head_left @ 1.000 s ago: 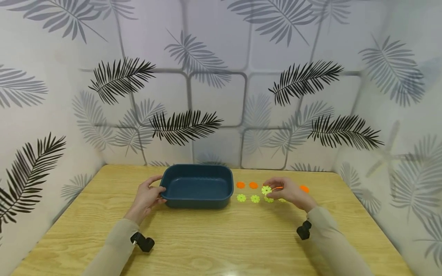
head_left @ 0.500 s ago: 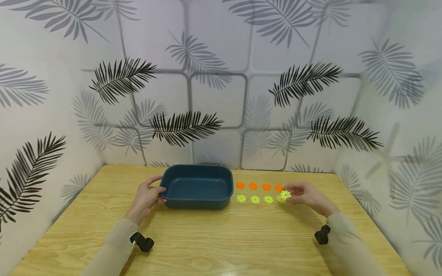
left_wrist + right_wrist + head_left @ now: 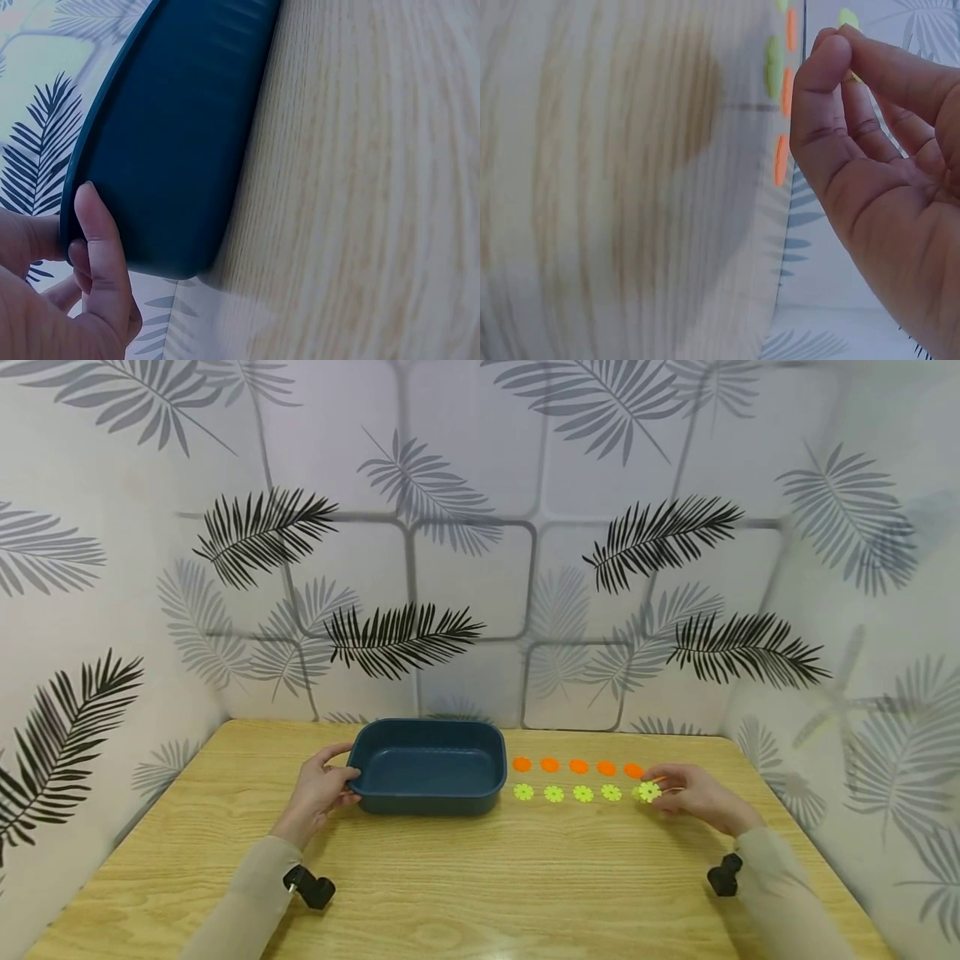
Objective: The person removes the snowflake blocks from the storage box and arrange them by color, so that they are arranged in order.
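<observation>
A dark blue rectangular tub (image 3: 427,806) stands on the wooden table. My left hand (image 3: 318,789) grips its left end at the rim; in the left wrist view one digit lies along the tub's wall (image 3: 172,150). Further right, my right hand (image 3: 697,795) pinches a yellow-green snowflake disc (image 3: 648,792) between thumb and fingertips. That disc overlaps the right end of a row of yellow-green discs (image 3: 582,793). Behind them runs a row of orange discs (image 3: 578,767), its right end close to my fingers. In the right wrist view the pinched disc (image 3: 848,18) is mostly hidden by the fingertips.
The wooden table (image 3: 450,877) ends at a wall (image 3: 472,677) with a leaf pattern at the back, and similar walls rise on both sides. Both disc rows begin just right of the tub. A black camera mount (image 3: 723,875) sits on the right wrist.
My right hand has moved right along the rows with the pinched disc, uncovering several orange and yellow-green discs. The left hand and the tub have stayed in place.
</observation>
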